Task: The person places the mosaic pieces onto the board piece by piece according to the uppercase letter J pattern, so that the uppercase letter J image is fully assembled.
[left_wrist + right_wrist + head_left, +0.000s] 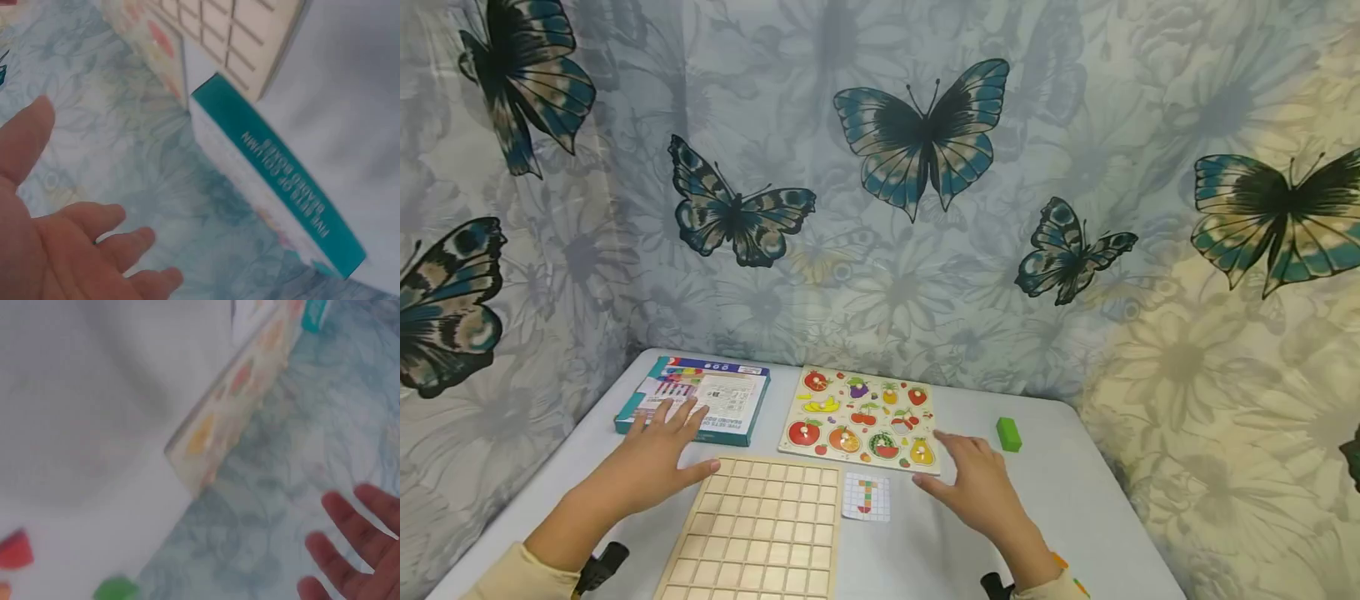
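Grid board (760, 529) is cut off below; left hand (651, 458) partly hides box (728, 398).

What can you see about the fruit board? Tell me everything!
The fruit board is a flat, cream rectangle that looks wooden. Colourful fruits cover it in three rows, including grapes, bananas, a watermelon and a pear. It lies face up on the table, right of the box and beyond the grid. The right hand is by its right edge; I can't tell whether they touch.

Teal box (278, 178), upside-down lettering on its side, "FIVE SETS OF COLUMN", second line blurred, perhaps "BEADED BOXES"
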`<state>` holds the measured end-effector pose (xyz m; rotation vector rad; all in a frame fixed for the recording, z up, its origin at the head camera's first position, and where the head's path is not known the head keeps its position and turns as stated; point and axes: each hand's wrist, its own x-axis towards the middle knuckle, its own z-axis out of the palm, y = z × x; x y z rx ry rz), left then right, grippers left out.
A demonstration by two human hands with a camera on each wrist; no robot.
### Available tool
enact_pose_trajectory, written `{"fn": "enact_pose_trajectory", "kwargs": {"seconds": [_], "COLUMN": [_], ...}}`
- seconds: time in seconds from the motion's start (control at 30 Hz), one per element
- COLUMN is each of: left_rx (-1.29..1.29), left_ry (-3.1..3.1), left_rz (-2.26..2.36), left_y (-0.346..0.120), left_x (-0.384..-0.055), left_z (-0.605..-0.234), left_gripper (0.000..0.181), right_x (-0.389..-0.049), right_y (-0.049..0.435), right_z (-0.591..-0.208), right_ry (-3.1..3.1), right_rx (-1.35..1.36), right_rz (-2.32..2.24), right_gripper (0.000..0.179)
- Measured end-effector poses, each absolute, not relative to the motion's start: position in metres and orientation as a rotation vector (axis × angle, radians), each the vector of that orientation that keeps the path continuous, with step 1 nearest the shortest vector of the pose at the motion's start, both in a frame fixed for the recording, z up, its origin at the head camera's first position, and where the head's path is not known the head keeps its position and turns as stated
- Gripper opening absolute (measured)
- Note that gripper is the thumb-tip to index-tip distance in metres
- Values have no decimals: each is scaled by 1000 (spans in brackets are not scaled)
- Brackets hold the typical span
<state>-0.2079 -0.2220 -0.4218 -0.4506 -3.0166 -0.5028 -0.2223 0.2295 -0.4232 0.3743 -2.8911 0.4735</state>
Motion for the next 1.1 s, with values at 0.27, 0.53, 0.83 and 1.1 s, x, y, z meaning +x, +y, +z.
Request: {"fn": "enact_pose_trajectory", "kwargs": {"seconds": [0.27, 0.53, 0.83, 1.1], "left_rx": [-625, -616, -651, -632], "left_ry": [-3234, -3392, -3354, -3335], "left_rz": [-545, -495, -349, -316], "left_y": [-218, -230, -230, -229], "left_x": [-222, -223, -226, -223], "left_z": [-457, -476, -482, -485], "left_gripper": [103, 105, 102, 103], "right_x": [-246, -250, -255, -257], "right_y": [192, 180, 176, 180], "right_z": [-469, -490, -490, -490], "right_ry": [-3110, -3116, -3128, -3139], "right_rx": [642, 680, 620, 612], "right_rz": [201, 60, 85, 124], "right_gripper": [65, 55, 53, 53]}}
